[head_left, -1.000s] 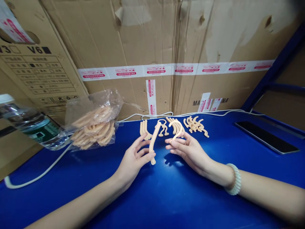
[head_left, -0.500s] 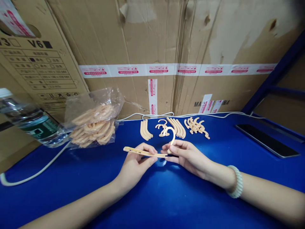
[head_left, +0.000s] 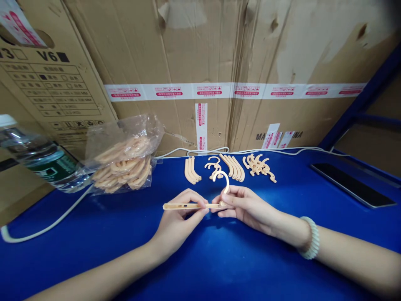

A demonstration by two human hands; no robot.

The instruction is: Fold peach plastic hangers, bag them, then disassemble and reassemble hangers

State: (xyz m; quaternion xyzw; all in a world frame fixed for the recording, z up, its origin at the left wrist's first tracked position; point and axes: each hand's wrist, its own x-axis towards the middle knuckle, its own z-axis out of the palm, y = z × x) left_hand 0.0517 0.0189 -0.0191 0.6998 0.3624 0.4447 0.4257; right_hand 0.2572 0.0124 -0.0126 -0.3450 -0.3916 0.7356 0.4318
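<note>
My left hand [head_left: 180, 217] pinches a long peach plastic hanger arm [head_left: 183, 206], held level just above the blue table [head_left: 200, 259]. My right hand [head_left: 242, 205] pinches a peach hook piece [head_left: 223, 179] whose curved top points up; its foot meets the right end of the arm. Behind my hands lie small groups of the same peach parts: curved arms [head_left: 190, 170], loose hooks [head_left: 213, 165], more curved arms [head_left: 234, 166] and a heap of small pieces [head_left: 259, 166].
A clear plastic bag [head_left: 123, 156] full of peach parts sits at the left, with a water bottle [head_left: 37, 159] beside it. Cardboard boxes [head_left: 200, 71] wall the back. A white cable [head_left: 46, 230] runs along the table. A dark phone [head_left: 352, 184] lies at the right.
My left hand turned the long arm from upright to level and lowered it. My right hand brought the hook down from the piles to the arm's right end.
</note>
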